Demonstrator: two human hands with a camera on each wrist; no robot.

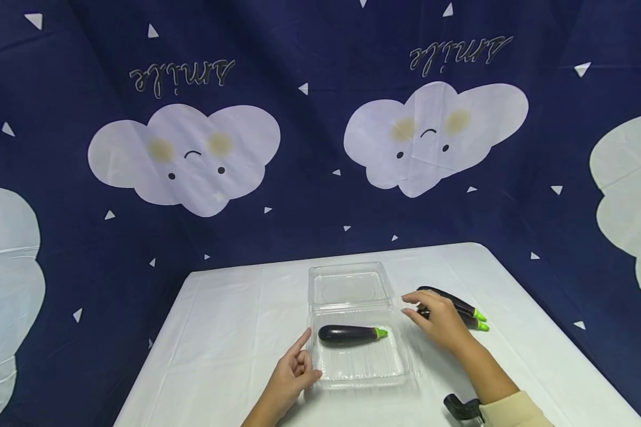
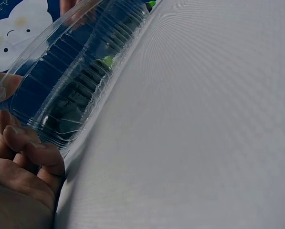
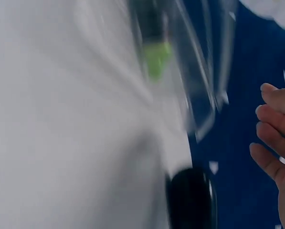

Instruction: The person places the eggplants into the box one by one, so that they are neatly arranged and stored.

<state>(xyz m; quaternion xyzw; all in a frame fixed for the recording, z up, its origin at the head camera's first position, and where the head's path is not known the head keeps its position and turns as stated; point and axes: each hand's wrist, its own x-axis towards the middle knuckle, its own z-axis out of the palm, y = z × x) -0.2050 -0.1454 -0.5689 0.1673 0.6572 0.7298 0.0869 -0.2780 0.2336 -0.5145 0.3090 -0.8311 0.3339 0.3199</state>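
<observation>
A clear plastic clamshell box [image 1: 363,370] lies with its lid [image 1: 347,289] folded back. Inside its base is a dark purple eggplant [image 1: 347,334], the green stem [image 1: 381,333] pointing right. My left hand [image 1: 288,376] touches the box's left side, index finger straight, thumb at the front corner, other fingers curled. To the right of the box, my right hand [image 1: 440,323] hovers with thumb and fingers apart, holding nothing. It partly hides two more eggplants, one farther back [image 1: 448,298] and one nearer [image 1: 474,321]. The right wrist view is blurred.
A white cloth covers the table [image 1: 235,320]. Behind it hangs a dark blue curtain [image 1: 310,142] printed with clouds. A black wrist mount [image 1: 461,408] sits near my right sleeve [image 1: 515,410].
</observation>
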